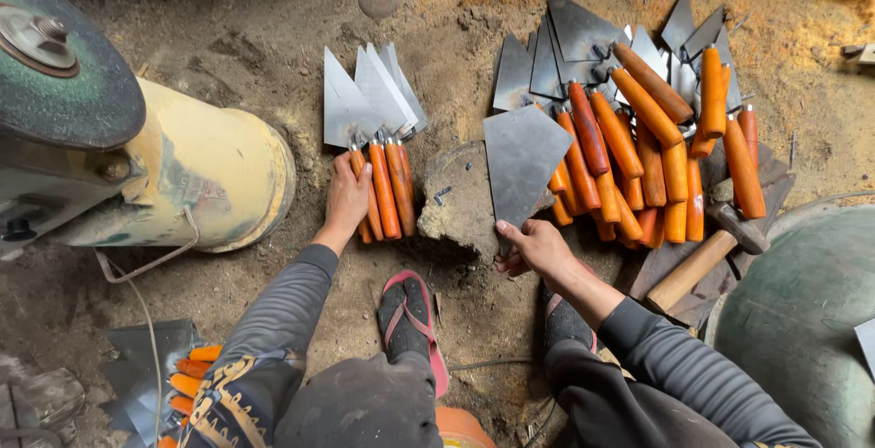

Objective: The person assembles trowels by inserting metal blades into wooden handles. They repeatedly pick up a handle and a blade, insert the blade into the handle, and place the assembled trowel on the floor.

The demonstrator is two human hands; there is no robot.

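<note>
Dirt floor [273, 38]; left hand [347, 195] on trowels [374, 138], rt hand [533, 246] holds blade [521, 161].

I see a small stack of shiny trowels [374, 129] with orange handles lying on the dirt, blades pointing away; a single dull grey trowel blade [522, 161] lies flat across a worn block [460, 200], its handle end nearest me.

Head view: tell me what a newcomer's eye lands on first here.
First, the big heap of orange-handled trowels at upper right on the dirt floor, dark blades fanned outward. Next, the right hand holding one dark triangular trowel over a rough stone block at centre, while the left hand rests on a small row of shiny trowels. A yellow grinder fills the left side.
</note>
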